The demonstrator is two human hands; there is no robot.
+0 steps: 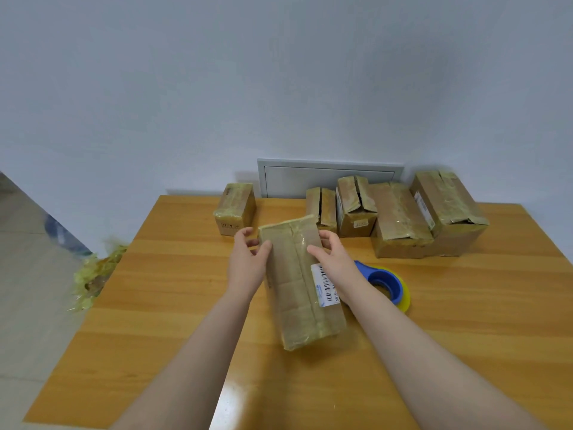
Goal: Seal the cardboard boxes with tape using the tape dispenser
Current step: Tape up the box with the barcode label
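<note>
Cardboard wrapped in yellowish tape, the long box (294, 283) lies mid-table (186, 305), held at its far end from both sides. The left hand (248, 262) curls its fingers round the left edge, and the right hand (335, 259) grips the right edge, thumbs on top. A blue tape dispenser (387, 283) sits just right of it, behind the right forearm. More boxes (400, 218) line the table's far edge.

A long, tape-wrapped cardboard box (294, 287) lies just left of the blue tape dispenser (382, 277).
</note>
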